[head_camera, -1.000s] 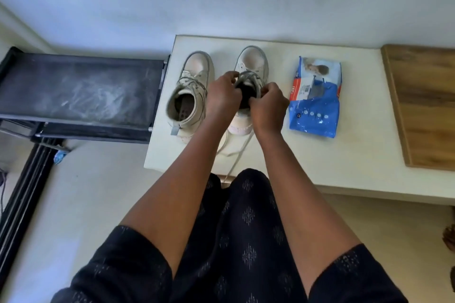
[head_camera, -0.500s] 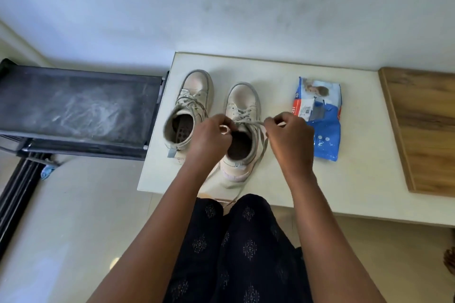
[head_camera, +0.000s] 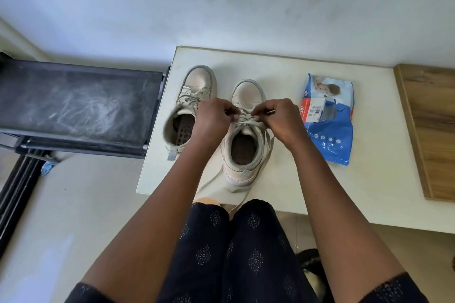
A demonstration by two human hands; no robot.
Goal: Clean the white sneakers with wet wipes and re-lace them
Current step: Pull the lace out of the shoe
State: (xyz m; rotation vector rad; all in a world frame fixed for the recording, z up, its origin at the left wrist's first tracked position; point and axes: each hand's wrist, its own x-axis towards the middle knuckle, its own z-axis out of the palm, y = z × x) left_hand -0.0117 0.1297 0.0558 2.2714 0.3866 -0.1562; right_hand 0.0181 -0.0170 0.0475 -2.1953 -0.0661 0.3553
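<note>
The fingertips of both hands bunch together over the tongue, so the exact eyelet under them cannot be made out. The left hand (head_camera: 211,118) has its fingers curled onto the lace (head_camera: 248,119), though its fingertips are mostly hidden behind the knuckles. The right hand (head_camera: 280,120) pinches the lace between thumb and forefinger, and a dark lace tip sticks out on the side away from the left hand. The wooden board (head_camera: 430,135) far to the right of the grip is cut off by the frame. A dark shape (head_camera: 309,259) on the floor beside the right forearm is too hidden to name.

The sneaker (head_camera: 246,155) lies directly under the grip, toe pointing away from the person. It is off-white with a greyish sole rim, a dark insole and crossed laces at the top of its opening. Two loose lace ends trail from it toward the person and over the table's front edge. The second sneaker (head_camera: 189,110) stands just left of the grip, partly behind the left hand, its laces loosely bunched.

Both sneakers stand on the cream table (head_camera: 357,187), near its left edge. A black rack (head_camera: 78,106) butts against that edge. Right of the grip, apart from the right hand, lies a blue wipes pack (head_camera: 328,130). Bare tabletop shows between the pack and the board, and in front of the pack toward the person.
</note>
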